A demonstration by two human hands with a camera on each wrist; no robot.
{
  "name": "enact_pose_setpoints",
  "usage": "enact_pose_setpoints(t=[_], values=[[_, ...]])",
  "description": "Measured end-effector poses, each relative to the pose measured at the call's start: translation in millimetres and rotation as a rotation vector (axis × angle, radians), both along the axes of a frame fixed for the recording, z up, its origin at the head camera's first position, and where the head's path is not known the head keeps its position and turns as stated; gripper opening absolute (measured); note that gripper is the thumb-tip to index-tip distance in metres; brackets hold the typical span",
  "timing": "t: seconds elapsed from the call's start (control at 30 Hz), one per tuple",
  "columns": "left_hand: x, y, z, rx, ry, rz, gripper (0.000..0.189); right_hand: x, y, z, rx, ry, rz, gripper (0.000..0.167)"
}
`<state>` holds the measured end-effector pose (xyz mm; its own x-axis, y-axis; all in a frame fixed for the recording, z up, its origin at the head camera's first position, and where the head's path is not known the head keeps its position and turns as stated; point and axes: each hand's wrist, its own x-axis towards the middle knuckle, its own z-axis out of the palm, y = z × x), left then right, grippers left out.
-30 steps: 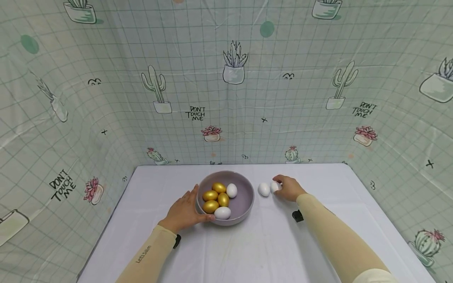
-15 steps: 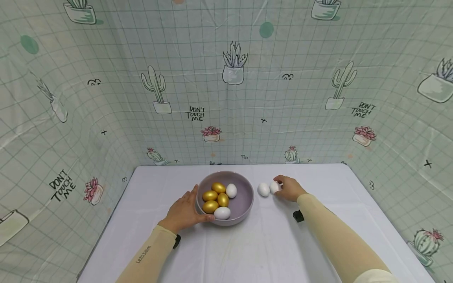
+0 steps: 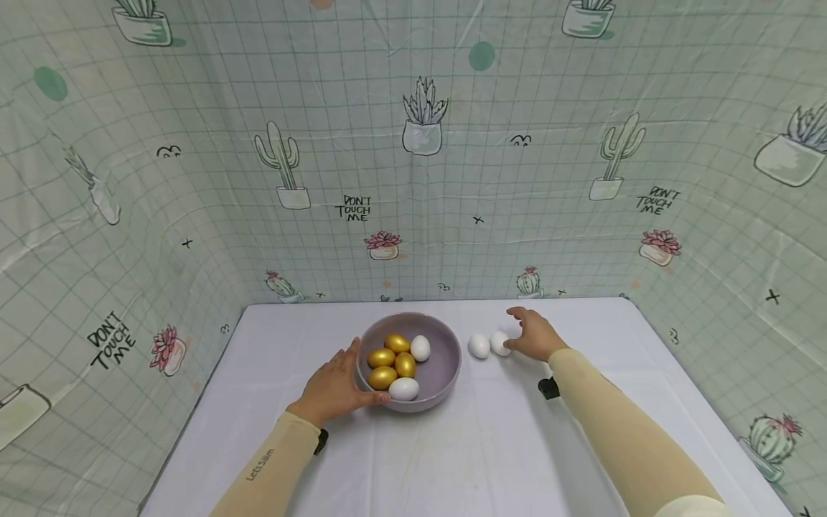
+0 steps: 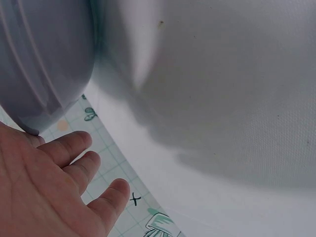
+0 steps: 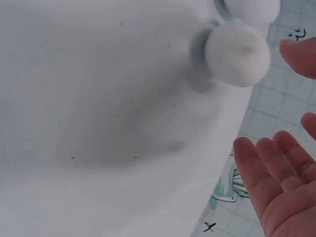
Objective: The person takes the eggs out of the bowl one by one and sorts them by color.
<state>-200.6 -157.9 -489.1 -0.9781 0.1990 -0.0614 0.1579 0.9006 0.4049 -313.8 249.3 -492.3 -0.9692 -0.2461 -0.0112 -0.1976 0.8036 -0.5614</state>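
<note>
A mauve bowl (image 3: 441,384) stands on the table and holds several gold eggs (image 3: 405,365) and two white eggs (image 3: 404,389). My left hand (image 3: 334,386) rests against its left side, fingers spread and thumb at the near rim. The left wrist view shows the bowl's outer wall (image 4: 47,59) beside the loosely extended fingers of that hand (image 4: 54,182). Right of the bowl lie a white egg (image 3: 479,346) and a second white egg (image 3: 500,343). My right hand (image 3: 538,336) is beside the second one, thumb and fingers apart. The right wrist view shows a gap between this egg (image 5: 238,54) and the fingers (image 5: 256,168).
A white cloth covers the table (image 3: 413,467). Behind and at both sides hangs a grid-patterned curtain (image 3: 478,165) with cactus drawings, close to the table's back edge. A small black object (image 3: 548,388) shows beneath the right wrist.
My right hand has let go of the second white egg, its fingers lifting away and spreading. The egg stays on the table. My left hand keeps its place at the bowl.
</note>
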Motion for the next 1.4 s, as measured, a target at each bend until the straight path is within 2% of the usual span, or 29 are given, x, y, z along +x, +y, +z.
enact_pose_setpoints(t=[0.17,0.37,0.7,0.93,1.17,1.4], values=[[-0.6,-0.8,-2.1,-0.001,0.000,0.003,0.131,1.1,-7,10.2,-0.014,0.036,0.006,0.074],[-0.6,-0.8,-1.6,0.005,-0.001,0.004,0.131,7.4,-31,27.5,-0.074,0.073,0.052,0.072],[-1.4,-2.3,-2.8,0.014,0.005,-0.002,0.130,20.6,-80,42.2,-0.125,0.094,0.204,0.063],[-0.3,-2.0,-1.7,0.006,-0.010,-0.002,0.131,32.1,-105,41.4,-0.118,0.079,0.323,0.056],[1.1,-1.6,0.6,-0.011,-0.003,-0.010,0.130,40.8,-120,39.9,-0.062,0.039,0.376,0.057],[-0.6,-1.7,-1.4,-0.008,0.003,-0.016,0.130,46.8,-128,37.8,-0.075,0.009,0.405,0.054]])
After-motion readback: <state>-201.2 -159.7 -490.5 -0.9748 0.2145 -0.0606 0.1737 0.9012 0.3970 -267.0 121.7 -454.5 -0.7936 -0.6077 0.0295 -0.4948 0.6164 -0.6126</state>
